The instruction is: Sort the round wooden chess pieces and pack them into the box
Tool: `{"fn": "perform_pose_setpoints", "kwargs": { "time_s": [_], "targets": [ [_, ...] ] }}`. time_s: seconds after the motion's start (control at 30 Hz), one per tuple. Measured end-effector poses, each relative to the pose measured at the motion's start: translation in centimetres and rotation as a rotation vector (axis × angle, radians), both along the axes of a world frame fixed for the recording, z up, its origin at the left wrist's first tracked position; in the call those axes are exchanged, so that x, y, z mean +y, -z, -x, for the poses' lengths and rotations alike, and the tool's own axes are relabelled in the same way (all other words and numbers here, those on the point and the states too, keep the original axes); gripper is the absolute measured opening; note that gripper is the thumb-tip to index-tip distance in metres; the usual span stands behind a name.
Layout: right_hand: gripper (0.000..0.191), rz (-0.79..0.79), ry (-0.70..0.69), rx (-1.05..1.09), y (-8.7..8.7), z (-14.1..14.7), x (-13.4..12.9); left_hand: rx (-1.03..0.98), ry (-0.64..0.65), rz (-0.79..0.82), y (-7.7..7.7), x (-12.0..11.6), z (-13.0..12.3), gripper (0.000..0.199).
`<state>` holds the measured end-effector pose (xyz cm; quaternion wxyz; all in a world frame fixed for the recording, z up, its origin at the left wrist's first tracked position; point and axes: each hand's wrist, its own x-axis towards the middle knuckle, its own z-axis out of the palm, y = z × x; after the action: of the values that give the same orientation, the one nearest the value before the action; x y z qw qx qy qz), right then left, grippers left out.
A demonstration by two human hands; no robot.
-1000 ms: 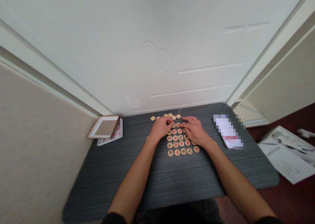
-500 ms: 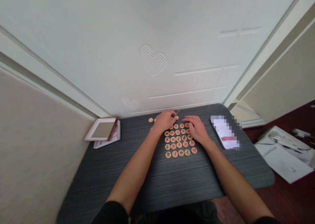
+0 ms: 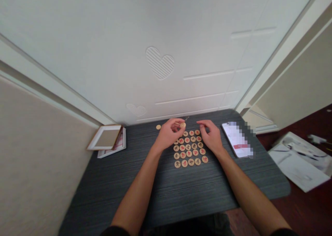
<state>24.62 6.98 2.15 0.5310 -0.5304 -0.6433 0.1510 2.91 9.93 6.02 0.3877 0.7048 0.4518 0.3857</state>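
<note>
Several round wooden pieces with red or black characters lie in rows on the dark table [image 3: 124, 180]; one with a red mark [image 3: 204, 159] is at the near right corner. My left hand [image 3: 169, 134] is over the far left of the rows, its thumb and fingers closed on a plain-looking wooden disc [image 3: 183, 125]. It hides some pieces beneath it. My right hand [image 3: 211, 135] is at the far right of the rows, fingers apart and curved, with nothing seen in it. Another blank-looking disc [image 3: 158, 127] lies behind and left of my left hand.
A phone [image 3: 237, 141], partly blurred out, lies on the right. White box parts with a brown-edged lid [image 3: 105, 137] sit at the far left. A white door [image 3: 116, 56] stands behind the table. White boxes [image 3: 301, 160] are on the floor at right.
My left hand has lifted a disc and turned, with its fingers now nearer the rows. My right hand has shifted slightly right, uncovering the pieces at the far right corner.
</note>
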Motion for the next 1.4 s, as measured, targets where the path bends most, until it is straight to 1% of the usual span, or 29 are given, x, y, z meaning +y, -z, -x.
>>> {"fn": "perform_pose_setpoints", "kwargs": {
  "time_s": [0.07,0.13,0.2,0.27,0.3,0.37,0.5,0.57,0.63,0.83,1.0,1.1,1.23,1.4],
  "targets": [
    [0.024,0.001,-0.124,-0.017,-0.8,0.8,-0.8,-0.199,0.025,0.162,0.7,-2.1,1.1,0.034],
    [0.024,-0.006,-0.271,-0.058,-1.3,1.7,-1.7,-0.301,0.064,0.291,1.6,-3.9,2.0,0.036],
    [0.027,-0.017,-0.391,-0.105,-1.5,2.7,-2.5,-0.353,0.08,0.331,2.4,-5.2,2.5,0.034],
    [0.035,-0.016,-0.464,-0.142,-1.5,3.5,-3.1,-0.372,0.101,0.353,3.0,-5.9,2.7,0.033],
    [0.037,-0.015,-0.479,-0.155,-1.4,3.8,-3.3,-0.376,0.102,0.358,3.2,-6.1,2.6,0.033],
    [0.036,-0.013,-0.485,-0.173,-1.1,4.2,-3.4,-0.375,0.07,0.347,3.5,-6.3,2.4,0.031],
    [0.025,0.011,-0.496,-0.185,-0.6,4.3,-3.1,-0.337,-0.054,0.283,4.1,-6.6,1.8,0.026],
    [0.025,0.027,-0.502,-0.169,-0.5,4.2,-3.0,-0.334,-0.097,0.274,4.3,-6.7,1.5,0.026],
    [0.026,0.039,-0.501,-0.15,-0.6,4.2,-2.9,-0.351,-0.114,0.279,4.4,-6.7,1.4,0.027],
    [0.022,0.069,-0.455,-0.123,-1.0,4.0,-3.0,-0.412,-0.075,0.296,4.3,-6.7,1.4,0.024],
    [0.022,0.067,-0.408,-0.119,-0.9,3.9,-2.9,-0.449,-0.026,0.297,4.8,-6.8,1.5,0.027],
    [0.021,0.097,-0.389,-0.112,-0.9,3.8,-2.8,-0.462,-0.005,0.289,5.1,-6.8,1.6,0.03],
    [0.02,0.127,-0.381,-0.095,-0.9,3.8,-2.7,-0.446,-0.012,0.275,5.0,-6.8,1.6,0.032],
    [0.019,0.114,-0.402,-0.083,-0.9,4.1,-2.8,-0.408,-0.053,0.263,4.8,-6.8,1.6,0.031]
  ]
}}
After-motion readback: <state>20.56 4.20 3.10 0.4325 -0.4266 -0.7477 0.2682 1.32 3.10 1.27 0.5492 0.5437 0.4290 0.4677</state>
